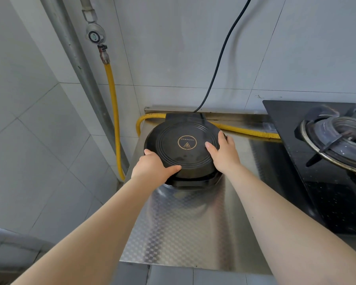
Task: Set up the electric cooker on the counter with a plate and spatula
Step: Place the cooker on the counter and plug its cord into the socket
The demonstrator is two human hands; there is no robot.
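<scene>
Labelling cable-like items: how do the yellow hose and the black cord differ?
The yellow corrugated gas hose is thick and ribbed; the black power cord is thin and smooth. The hose drops from a wall valve and runs behind the round black electric cooker; the cord rises up the wall from the cooker's back. Both pass along the wall.

I see a round black electric cooker [185, 150] with raised concentric rings on its lid and a thin gold circle with a small gold triangle at the centre. Under it, my steel counter [179, 229] is silver with a fine checkered embossing. A ribbed yellow gas hose [113, 95] and a black power cord [222, 56] cross pale grey wall tiles [29, 112]. The glossy black glass hob [329, 192] is speckled.
</scene>
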